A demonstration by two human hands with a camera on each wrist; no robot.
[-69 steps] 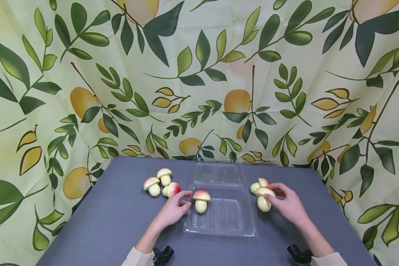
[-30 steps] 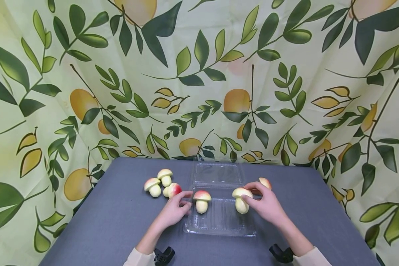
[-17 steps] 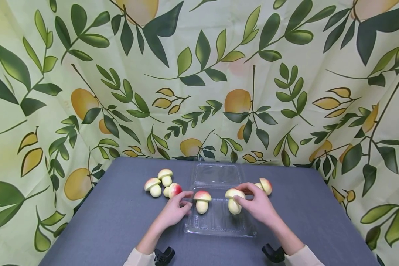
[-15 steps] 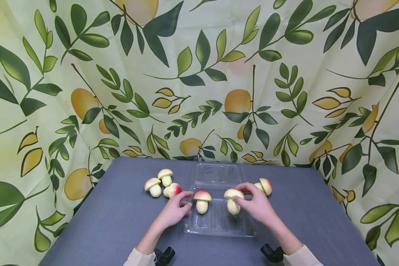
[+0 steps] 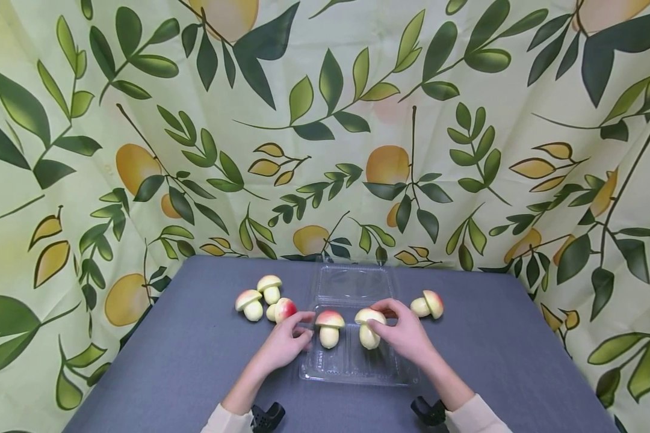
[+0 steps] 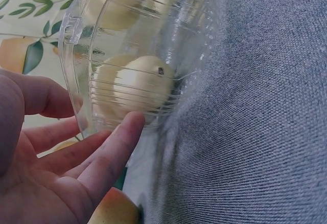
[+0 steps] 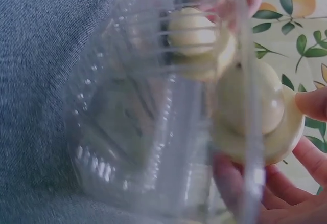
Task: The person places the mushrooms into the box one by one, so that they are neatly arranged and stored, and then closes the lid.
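Observation:
An open clear plastic clamshell container point(image 5: 357, 379) lies on the table. Inside its left side is a red-capped toy mushroom point(image 5: 329, 329). My right hand point(image 5: 403, 337) pinches a second toy mushroom point(image 5: 369, 331) by its pale cap, stem toward me, just right of the first one and within the container's outline. Whether its underside touches the container floor I cannot tell. My left hand point(image 5: 286, 340) is at the container's left edge; in the left wrist view its fairly straight fingers point(image 6: 115, 150) reach the clear wall, beside the mushroom inside point(image 6: 145, 83).
Three toy mushrooms, one a red-capped one point(image 5: 284, 309), lie left of the container. Another mushroom point(image 5: 432, 304) lies to its right. The container's lid point(image 5: 354, 282) is folded back toward the patterned curtain point(image 5: 325, 150). Grey cloth point(image 5: 184, 349) covers the table.
My right hand has brought its mushroom leftward from the right of the container to beside the first mushroom, uncovering the one left at the right. My left hand has stayed in place.

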